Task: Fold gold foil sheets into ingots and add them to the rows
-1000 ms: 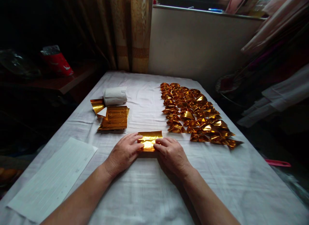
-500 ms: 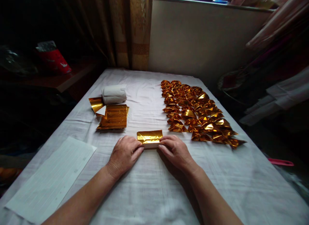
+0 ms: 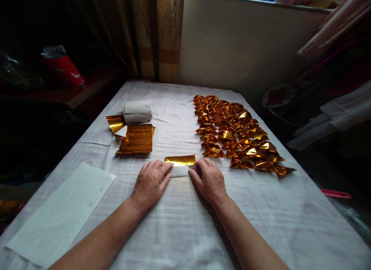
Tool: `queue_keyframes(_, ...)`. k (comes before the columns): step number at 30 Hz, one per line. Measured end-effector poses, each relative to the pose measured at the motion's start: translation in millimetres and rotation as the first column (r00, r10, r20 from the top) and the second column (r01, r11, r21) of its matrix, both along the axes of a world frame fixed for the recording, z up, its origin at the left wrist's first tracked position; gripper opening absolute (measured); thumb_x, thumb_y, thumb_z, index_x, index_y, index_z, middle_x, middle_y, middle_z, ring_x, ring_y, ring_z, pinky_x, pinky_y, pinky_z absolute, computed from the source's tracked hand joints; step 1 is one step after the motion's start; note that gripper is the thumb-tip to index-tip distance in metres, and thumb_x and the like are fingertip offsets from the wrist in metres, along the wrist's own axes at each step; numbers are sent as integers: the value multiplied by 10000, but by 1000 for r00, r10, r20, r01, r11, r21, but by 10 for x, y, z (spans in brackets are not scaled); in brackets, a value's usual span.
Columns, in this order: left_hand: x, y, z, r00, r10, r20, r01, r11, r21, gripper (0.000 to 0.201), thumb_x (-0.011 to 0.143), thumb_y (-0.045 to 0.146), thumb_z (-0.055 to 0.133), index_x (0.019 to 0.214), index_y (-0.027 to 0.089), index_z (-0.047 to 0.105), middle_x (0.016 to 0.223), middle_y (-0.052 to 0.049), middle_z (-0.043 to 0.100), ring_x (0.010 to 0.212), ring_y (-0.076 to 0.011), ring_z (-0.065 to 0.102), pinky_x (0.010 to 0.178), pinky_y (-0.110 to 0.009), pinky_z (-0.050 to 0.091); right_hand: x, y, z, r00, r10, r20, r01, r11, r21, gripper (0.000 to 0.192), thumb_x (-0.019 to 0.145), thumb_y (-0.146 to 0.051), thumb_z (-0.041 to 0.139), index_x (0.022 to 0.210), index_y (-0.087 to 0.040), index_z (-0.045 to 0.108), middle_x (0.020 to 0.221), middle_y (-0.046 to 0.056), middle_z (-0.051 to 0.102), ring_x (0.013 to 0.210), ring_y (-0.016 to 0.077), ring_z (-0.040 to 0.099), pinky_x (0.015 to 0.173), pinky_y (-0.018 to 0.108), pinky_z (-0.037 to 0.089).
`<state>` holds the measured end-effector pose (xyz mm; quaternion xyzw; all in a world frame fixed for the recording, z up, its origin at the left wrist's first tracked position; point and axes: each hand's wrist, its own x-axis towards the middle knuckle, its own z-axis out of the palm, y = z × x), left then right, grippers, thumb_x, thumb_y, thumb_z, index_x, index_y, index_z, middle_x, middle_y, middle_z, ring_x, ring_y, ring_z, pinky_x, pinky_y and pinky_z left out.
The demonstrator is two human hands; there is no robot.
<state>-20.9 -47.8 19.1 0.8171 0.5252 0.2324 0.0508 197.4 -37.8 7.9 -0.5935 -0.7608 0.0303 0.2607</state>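
Observation:
In the middle of the white-covered table (image 3: 174, 239) lies a gold foil paper sheet (image 3: 180, 161), its near edge folded up so that a white strip of its back shows. My left hand (image 3: 152, 181) pinches the left end of this fold between thumb and fingers. At the right end my right hand (image 3: 209, 179) grips the same fold, thumb in front and fingers behind. Beyond my left hand is a stack of flat gold foil paper (image 3: 136, 138). Several rows of folded gold foil pieces (image 3: 227, 136) spread out beyond my right hand.
A white roll (image 3: 136, 111) lies behind the foil stack. On the left side of the table is a white paper sheet with faint lines (image 3: 62, 216). A red container (image 3: 63, 70) stands on a dark side table. A curtain (image 3: 168, 38) and a wall (image 3: 246, 41) close off the back.
The near edge of the foil paper has turned further over, showing more white and less gold. Both hands have shifted slightly with the fold, the fingers now closer over it.

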Motion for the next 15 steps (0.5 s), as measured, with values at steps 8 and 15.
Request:
queue_keyframes(8, 32, -19, 8, 1000, 12, -9, -12, 1000, 18, 148, 904, 204, 591, 989, 260, 699, 1055, -45, 627, 928, -221, 567, 817, -368, 439, -30, -26, -33, 1000, -10, 12, 9, 999, 46, 221, 897, -275, 560, 1093, -181, 596, 1024, 100, 650, 943, 255, 563, 820, 363, 427)
queue_keyframes(15, 46, -13, 23, 1000, 8, -16, -8, 1000, 26, 135, 901, 222, 591, 979, 250, 698, 1029, -44, 641, 911, -215, 561, 812, -360, 435, -251, -39, 27, 999, 42, 24, -44, 992, 121, 261, 855, -382, 649, 1025, -185, 620, 1136, 113, 629, 1039, 266, 534, 890, 384, 374)
